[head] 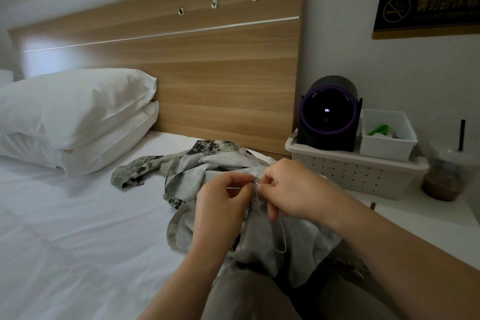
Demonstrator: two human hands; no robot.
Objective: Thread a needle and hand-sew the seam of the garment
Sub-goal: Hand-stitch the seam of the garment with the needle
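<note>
That garment (187, 171) is thin, floppy stuff: half of it lies crumpled on the bed (91, 228) and the rest is bunched over your lap, so I reckon it'll slide and fold wherever you don't pin it. Your left hand (223, 200) is curled and looks to be pinching the fabric at the seam. Your right hand (288, 189) is curled too, pinching the needle (256, 183) right beside it, though that spot's too tiny to be sure who's got what. I'd keep your grip close to the stitch line, not out on the loose folds. The thread (281, 239) hangs in a long limp loop under your right hand, which is probably prime tangle material. You've got loads of room to pull out left over the sheet. The right is tighter, with a basket (358, 171) and a cup (444, 176) near the worktop (415, 213) edge.
</note>
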